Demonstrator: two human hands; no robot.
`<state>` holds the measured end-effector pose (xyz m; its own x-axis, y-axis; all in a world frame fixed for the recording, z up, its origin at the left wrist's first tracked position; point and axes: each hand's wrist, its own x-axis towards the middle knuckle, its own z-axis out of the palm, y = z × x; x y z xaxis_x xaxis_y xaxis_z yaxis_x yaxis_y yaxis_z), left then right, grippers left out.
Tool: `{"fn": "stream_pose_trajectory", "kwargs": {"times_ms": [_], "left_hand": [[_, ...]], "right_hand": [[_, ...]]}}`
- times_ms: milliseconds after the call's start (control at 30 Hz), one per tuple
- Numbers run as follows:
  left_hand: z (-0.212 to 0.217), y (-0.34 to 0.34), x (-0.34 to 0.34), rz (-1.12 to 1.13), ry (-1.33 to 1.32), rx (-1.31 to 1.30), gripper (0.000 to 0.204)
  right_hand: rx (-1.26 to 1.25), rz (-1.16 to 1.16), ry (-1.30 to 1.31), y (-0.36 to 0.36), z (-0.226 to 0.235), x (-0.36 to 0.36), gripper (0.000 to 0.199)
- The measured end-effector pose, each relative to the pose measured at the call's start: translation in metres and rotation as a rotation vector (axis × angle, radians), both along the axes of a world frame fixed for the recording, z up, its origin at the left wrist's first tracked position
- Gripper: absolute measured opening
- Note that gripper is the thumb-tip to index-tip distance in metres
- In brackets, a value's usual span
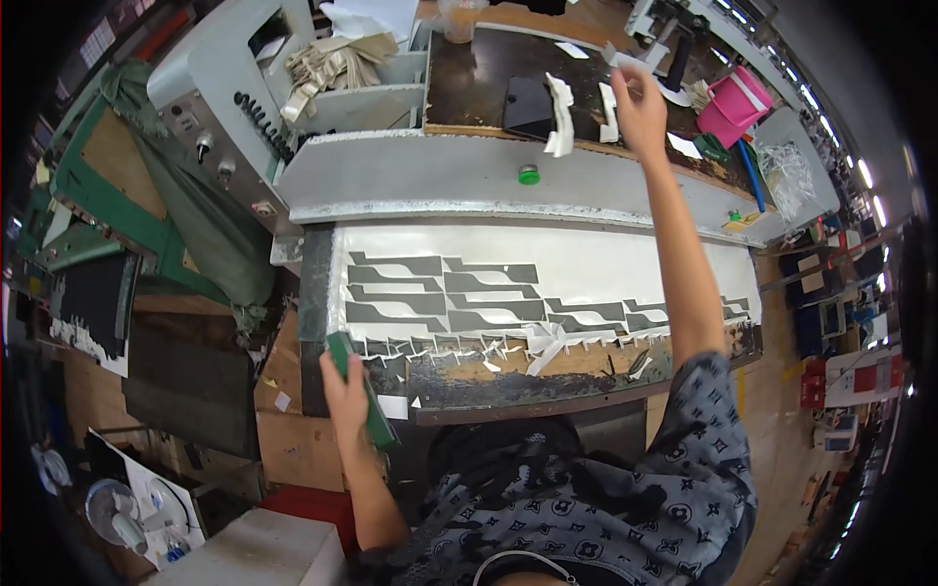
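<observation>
My left hand is closed around a long green bar at the near left corner of the work table. My right arm stretches far forward. At its end my right hand is bent in a pinch above the back table, with a small white piece at its fingertips. Between my arms lies a white sheet with rows of dark grey, stepped shapes. Torn white scraps run along its near edge, over a worn wooden board.
Behind the sheet runs a grey machine beam with a green button. The dark back table carries white strips and a black flat object. A pink bucket stands at the far right, a bundle of pale strips at the far left.
</observation>
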<state>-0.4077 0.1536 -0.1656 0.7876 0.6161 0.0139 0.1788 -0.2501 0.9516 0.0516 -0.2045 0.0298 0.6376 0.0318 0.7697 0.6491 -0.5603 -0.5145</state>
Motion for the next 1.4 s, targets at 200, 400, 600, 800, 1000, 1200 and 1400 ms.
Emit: {"fn": "stream_pose_trajectory", "kwargs": {"times_ms": [200, 400, 600, 800, 1000, 1200, 1400], "left_hand": [[0.012, -0.028, 0.072, -0.295, 0.267, 0.22, 0.07], [-0.074, -0.016, 0.171, -0.32, 0.4, 0.677, 0.06], [-0.094, -0.141, 0.167, -0.432, 0.039, 0.651, 0.044], [-0.117, -0.269, 0.187, -0.548, -0.003, 0.74, 0.047], [-0.116, -0.279, 0.184, -0.521, 0.047, 0.838, 0.04], [-0.113, -0.289, 0.178, -0.427, 0.125, 0.86, 0.025], [-0.124, -0.298, 0.171, -0.335, 0.206, 0.982, 0.013]], "right_hand": [[-0.443, 0.104, 0.334, -0.077, -0.192, -0.196, 0.027], [-0.102, -0.348, 0.79, -0.242, -0.311, -0.214, 0.035], [-0.429, -0.623, 0.614, -0.392, -0.329, -0.225, 0.051], [-0.601, -0.433, 0.637, -0.419, -0.34, -0.21, 0.044], [-0.422, -0.345, 0.707, -0.442, -0.335, -0.205, 0.015], [-0.404, -0.318, 0.685, -0.446, -0.344, -0.222, 0.016], [-0.361, -0.327, 0.703, -0.448, -0.337, -0.239, 0.019]]}}
